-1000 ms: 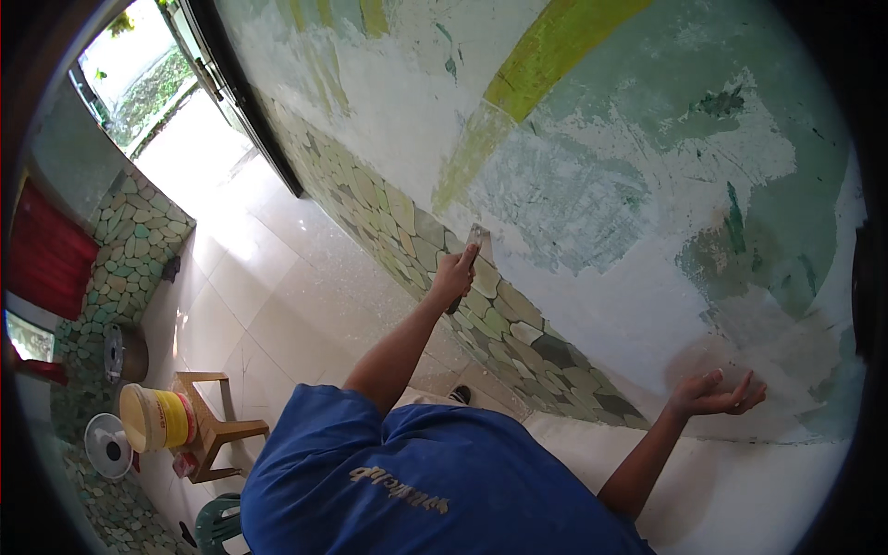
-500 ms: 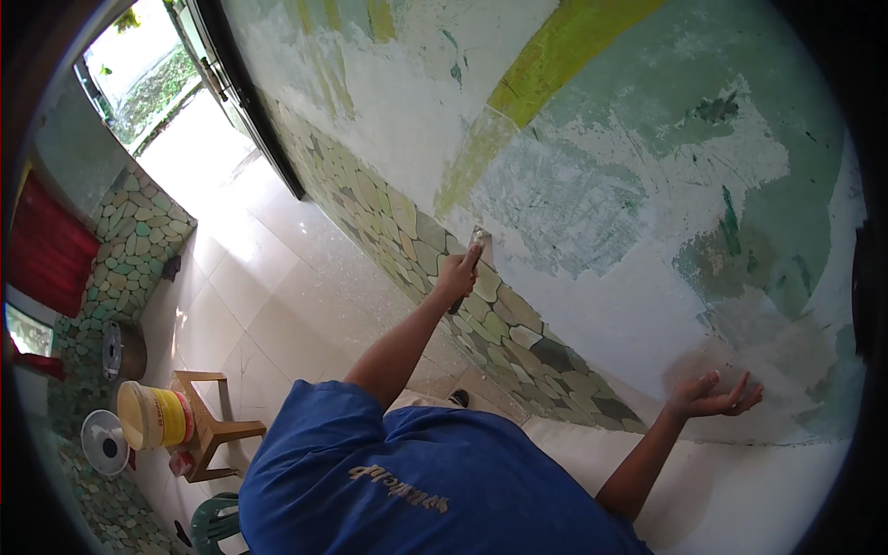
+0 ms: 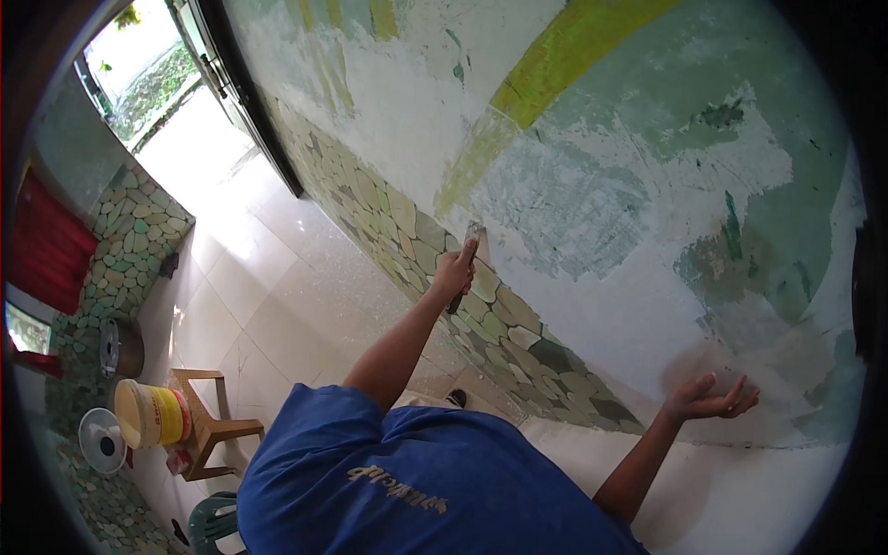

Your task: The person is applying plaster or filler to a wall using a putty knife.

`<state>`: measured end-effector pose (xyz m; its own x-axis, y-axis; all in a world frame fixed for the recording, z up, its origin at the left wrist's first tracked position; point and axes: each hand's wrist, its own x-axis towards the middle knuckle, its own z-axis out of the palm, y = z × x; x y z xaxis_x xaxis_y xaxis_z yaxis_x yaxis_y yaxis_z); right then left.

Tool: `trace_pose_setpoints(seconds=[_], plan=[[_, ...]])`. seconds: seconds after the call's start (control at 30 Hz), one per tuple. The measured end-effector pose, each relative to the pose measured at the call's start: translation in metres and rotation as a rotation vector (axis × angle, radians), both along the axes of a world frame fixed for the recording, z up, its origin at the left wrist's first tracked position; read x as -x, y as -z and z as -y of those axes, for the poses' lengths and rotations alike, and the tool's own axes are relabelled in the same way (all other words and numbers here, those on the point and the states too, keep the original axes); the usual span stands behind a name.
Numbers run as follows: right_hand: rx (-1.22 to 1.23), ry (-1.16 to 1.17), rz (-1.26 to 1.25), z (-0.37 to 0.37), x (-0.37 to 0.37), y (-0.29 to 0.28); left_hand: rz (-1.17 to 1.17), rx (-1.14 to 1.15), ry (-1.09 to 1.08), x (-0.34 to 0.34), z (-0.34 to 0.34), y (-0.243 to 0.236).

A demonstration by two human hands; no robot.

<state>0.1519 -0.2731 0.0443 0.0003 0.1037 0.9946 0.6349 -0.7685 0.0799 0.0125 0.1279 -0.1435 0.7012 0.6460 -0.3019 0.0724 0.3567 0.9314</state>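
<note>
My left hand (image 3: 454, 274) is closed around the dark handle of a putty knife (image 3: 475, 228). Its blade meets the painted wall (image 3: 592, 324) at the lower edge of the whitish, patched area, just above the stone cladding (image 3: 388, 208). On the other side, my right hand (image 3: 710, 398) is beside the wall's lower right part with its palm turned up. Its fingers are spread and hold nothing. Scraped pale patches, green paint and a yellow-green stripe (image 3: 541, 69) cover the wall.
A plastic stool (image 3: 217, 430) stands at lower left beside a bucket (image 3: 139, 414) with a yellow band. A pot (image 3: 125, 349), a round lid (image 3: 102, 442) and a green chair (image 3: 213, 520) are near it. White specks dot the tiled floor (image 3: 277, 287). An open door (image 3: 242, 102) is at upper left.
My left hand and the putty knife have shifted very slightly left. My right hand keeps nearly the same place and pose.
</note>
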Motion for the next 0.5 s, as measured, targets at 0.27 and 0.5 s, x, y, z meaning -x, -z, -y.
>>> trace_pose_setpoints(seconds=[0.27, 0.5], plan=[[-0.007, 0.027, -0.017, -0.003, 0.002, -0.001, -0.111, 0.04, -0.022, 0.046, 0.017, 0.038], [0.0, -0.044, 0.026, -0.004, 0.001, -0.001, 0.011, -0.054, 0.025, 0.002, -0.01, -0.029]])
